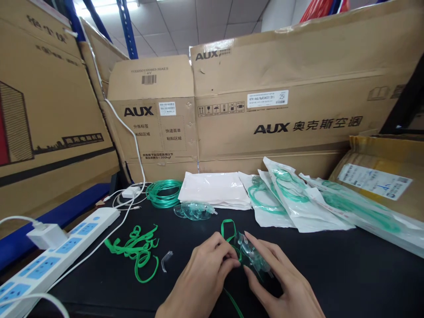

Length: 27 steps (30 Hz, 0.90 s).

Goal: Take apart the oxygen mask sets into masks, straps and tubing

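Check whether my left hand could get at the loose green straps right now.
Probably yes: the left hand, though seemingly pinching another strap, has only small thin strips between it and the loose green straps, which lie uncovered.

Over the black counter [347, 269], the left hand [207, 269] pinches a thin green strap [222, 228] against a clear green-tinted plastic mask [253, 254] gripped by the right hand [281, 274]; a tangled pile of flat green straps [134, 249] lies leftward, near a coil of translucent green tubing [165, 203].
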Each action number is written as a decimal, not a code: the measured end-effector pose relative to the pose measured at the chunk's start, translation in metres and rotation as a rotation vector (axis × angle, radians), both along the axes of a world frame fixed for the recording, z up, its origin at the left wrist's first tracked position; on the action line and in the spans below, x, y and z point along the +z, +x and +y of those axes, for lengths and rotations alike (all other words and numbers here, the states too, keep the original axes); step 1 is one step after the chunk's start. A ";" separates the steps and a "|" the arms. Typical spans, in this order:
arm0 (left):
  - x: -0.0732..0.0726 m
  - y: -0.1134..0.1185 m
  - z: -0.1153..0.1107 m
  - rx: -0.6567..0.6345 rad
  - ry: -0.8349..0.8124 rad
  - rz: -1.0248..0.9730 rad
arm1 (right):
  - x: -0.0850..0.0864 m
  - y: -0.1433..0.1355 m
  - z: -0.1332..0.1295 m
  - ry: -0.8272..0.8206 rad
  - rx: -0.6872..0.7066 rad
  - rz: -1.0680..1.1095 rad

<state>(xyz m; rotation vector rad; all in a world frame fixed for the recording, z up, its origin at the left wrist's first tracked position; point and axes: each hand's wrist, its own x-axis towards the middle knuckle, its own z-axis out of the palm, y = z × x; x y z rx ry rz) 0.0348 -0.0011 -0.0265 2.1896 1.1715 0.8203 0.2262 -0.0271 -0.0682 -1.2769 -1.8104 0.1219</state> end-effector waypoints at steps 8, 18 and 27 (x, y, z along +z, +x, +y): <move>-0.004 -0.001 -0.001 -0.030 0.028 0.073 | -0.009 -0.003 0.001 0.045 -0.060 -0.031; 0.009 -0.020 0.002 -0.073 0.012 0.182 | -0.019 0.001 0.004 0.140 -0.322 -0.057; 0.019 -0.033 0.007 0.089 0.070 0.131 | -0.013 0.014 0.009 0.014 -0.166 0.053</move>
